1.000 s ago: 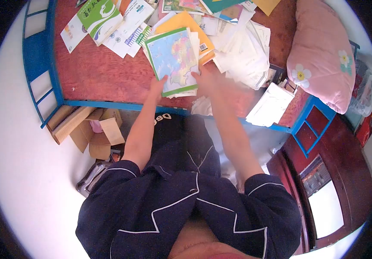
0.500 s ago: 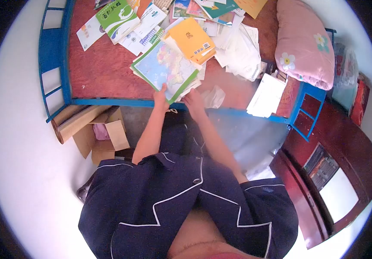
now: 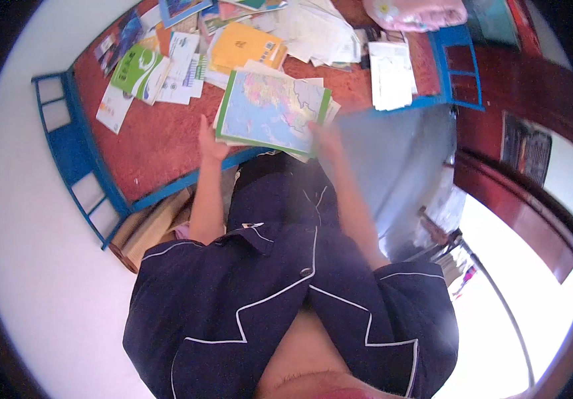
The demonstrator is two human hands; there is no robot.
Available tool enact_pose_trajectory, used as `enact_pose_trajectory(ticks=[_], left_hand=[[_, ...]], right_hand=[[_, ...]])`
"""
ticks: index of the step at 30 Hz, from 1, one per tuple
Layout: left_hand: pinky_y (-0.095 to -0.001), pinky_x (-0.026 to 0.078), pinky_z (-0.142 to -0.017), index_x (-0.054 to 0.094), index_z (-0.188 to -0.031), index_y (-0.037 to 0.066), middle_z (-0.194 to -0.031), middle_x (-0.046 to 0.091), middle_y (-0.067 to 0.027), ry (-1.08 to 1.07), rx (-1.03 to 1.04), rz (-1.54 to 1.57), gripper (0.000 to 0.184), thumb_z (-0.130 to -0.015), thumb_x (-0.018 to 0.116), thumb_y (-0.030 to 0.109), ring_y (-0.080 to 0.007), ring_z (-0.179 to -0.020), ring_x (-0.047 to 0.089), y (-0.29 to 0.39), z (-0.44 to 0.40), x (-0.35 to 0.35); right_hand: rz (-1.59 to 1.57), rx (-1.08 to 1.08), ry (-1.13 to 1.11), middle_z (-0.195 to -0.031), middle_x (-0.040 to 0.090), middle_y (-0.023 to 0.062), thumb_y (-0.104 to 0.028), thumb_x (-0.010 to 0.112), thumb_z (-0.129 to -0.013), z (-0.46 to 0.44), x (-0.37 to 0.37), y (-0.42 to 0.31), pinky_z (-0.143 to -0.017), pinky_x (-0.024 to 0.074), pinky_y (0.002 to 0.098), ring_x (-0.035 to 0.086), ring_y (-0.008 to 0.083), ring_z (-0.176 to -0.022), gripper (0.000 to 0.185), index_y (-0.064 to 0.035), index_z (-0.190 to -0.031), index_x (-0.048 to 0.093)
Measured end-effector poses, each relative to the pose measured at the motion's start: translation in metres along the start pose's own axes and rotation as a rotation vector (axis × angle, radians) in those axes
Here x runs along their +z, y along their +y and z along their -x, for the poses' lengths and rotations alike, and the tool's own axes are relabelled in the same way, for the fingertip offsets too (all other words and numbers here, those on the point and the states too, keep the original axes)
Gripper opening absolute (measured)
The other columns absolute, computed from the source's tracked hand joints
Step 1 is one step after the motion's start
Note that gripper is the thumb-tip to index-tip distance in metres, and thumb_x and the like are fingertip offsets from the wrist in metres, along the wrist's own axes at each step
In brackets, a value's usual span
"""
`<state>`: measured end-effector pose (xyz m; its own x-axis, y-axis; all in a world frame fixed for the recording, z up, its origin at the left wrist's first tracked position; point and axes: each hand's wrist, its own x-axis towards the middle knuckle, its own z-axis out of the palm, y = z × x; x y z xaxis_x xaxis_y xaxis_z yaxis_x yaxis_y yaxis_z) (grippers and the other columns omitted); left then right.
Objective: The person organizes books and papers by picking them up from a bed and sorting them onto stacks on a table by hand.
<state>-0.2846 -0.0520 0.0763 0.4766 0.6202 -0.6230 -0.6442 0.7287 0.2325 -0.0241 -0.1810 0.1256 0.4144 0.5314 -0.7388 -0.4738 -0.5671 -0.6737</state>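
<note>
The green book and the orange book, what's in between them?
In the head view, white papers with printing on them lie between the green book and the orange book.

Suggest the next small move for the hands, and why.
Probably bring the left hand in against the left side of the map and nudge the papers beneath it into line. Sheets stick out unevenly past the map's edges, and the right hand, though blurred, appears to steady the opposite side.
</note>
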Motion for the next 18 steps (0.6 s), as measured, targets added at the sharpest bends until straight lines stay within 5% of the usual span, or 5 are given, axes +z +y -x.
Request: enact_pose_trajectory(ticks=[6, 7, 12, 14, 18], left_hand=[[-0.0398, 0.050, -0.089, 0.043, -0.132, 0.004, -0.119, 0.059, -0.0148, -0.221, -0.230, -1.082, 0.047, -0.091, 0.058, 0.021, -0.0266, -0.102, 0.061, -0.008, -0.023, 0.039], [-0.0366, 0.053, -0.083, 0.046, -0.129, 0.006, -0.113, 0.061, -0.0103, -0.242, -0.205, -1.057, 0.049, -0.083, 0.065, 0.004, -0.0222, -0.096, 0.062, -0.021, -0.035, 0.039], [-0.0396, 0.053, -0.083, 0.047, -0.129, 0.006, -0.113, 0.062, -0.0084, -0.340, -0.316, -1.219, 0.048, -0.085, 0.064, 0.007, -0.0224, -0.096, 0.062, -0.086, -0.028, 0.057], [-0.0397, 0.053, -0.083, 0.046, -0.129, 0.005, -0.114, 0.061, -0.0092, -0.483, -0.324, -1.157, 0.047, -0.086, 0.064, 0.008, -0.0230, -0.097, 0.062, -0.117, -0.022, 0.053], [-0.0402, 0.053, -0.084, 0.045, -0.129, 0.004, -0.116, 0.059, -0.0107, -0.595, -0.493, -1.215, 0.047, -0.086, 0.064, 0.010, -0.0243, -0.098, 0.062, -0.176, 0.014, 0.060]], right_hand=[[-0.082, -0.007, -0.038, -0.111, 0.063, 0.0104, -0.002, 0.067, -0.082, 0.045, -0.065, 0.023, -0.086, 0.0512, 0.0347, 0.062, 0.0211, -0.097, 0.038, 0.0031, -0.118, 0.056], [-0.125, -0.155, 0.031, -0.119, 0.059, 0.0120, -0.002, 0.067, -0.081, 0.053, -0.069, 0.031, -0.088, 0.0502, 0.0359, 0.060, 0.0214, -0.101, 0.042, 0.0011, -0.121, 0.055], [-0.172, -0.637, 0.490, -0.140, 0.040, 0.0183, -0.007, 0.068, -0.080, 0.095, -0.104, 0.088, -0.093, 0.0473, 0.0397, 0.055, 0.0287, -0.114, 0.055, -0.0103, -0.131, 0.051], [0.574, -0.630, 0.793, -0.143, 0.033, 0.0212, -0.015, 0.070, -0.079, 0.137, -0.116, 0.097, -0.094, 0.0466, 0.0418, 0.052, 0.0380, -0.116, 0.054, -0.0181, -0.131, 0.054], [0.506, -0.444, 0.856, -0.146, 0.029, 0.0195, -0.019, 0.071, -0.079, 0.193, -0.148, 0.162, -0.091, 0.0483, 0.0441, 0.049, 0.0406, -0.119, 0.043, -0.0215, -0.121, 0.062]])
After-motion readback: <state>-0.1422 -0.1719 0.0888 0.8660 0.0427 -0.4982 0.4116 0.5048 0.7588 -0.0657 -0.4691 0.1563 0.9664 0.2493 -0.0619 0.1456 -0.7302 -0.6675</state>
